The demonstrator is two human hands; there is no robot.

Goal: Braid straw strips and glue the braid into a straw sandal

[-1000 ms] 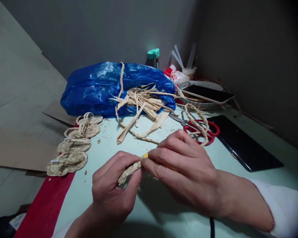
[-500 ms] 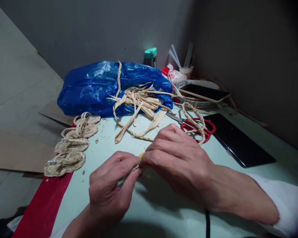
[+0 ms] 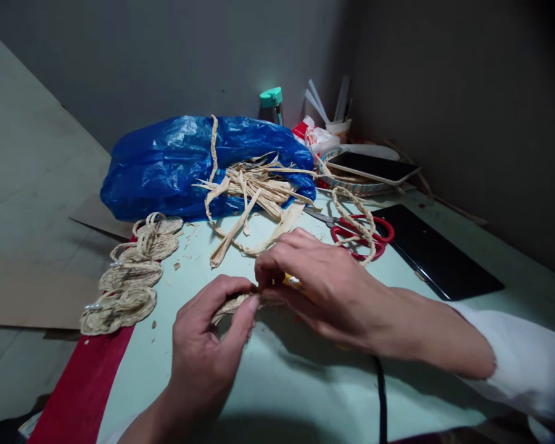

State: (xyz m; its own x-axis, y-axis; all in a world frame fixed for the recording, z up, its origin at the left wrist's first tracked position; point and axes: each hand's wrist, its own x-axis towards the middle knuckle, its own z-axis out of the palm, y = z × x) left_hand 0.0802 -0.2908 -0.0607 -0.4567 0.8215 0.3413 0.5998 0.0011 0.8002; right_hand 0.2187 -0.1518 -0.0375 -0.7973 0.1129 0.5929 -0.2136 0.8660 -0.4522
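Note:
My left hand (image 3: pixel 208 339) is closed around a coiled piece of braided straw (image 3: pixel 229 306), its thumb and forefinger pinching the upper edge. My right hand (image 3: pixel 335 287) meets it from the right, fingers bent and their tips touching the straw near my left thumb. Under the right fingers shows a yellow object (image 3: pixel 293 281) with some print; most of it is hidden by the hand, so its kind is unclear. Just beyond the right hand, a braided straw cord (image 3: pixel 346 209) loops over red-handled scissors (image 3: pixel 363 231).
Several coiled straw pieces (image 3: pixel 128 274) line the table's left edge on a red strip (image 3: pixel 81 376). A blue plastic bag (image 3: pixel 157 166) with loose straw strips (image 3: pixel 259 188) lies at the back. On the right are a black tablet-like slab (image 3: pixel 437 253) and a phone (image 3: pixel 374 165) atop a basket.
My right hand has tilted and its fingers have curled, exposing more of the yellow object. My left grip has opened up, so more of the coiled straw shows. The view has shifted slightly.

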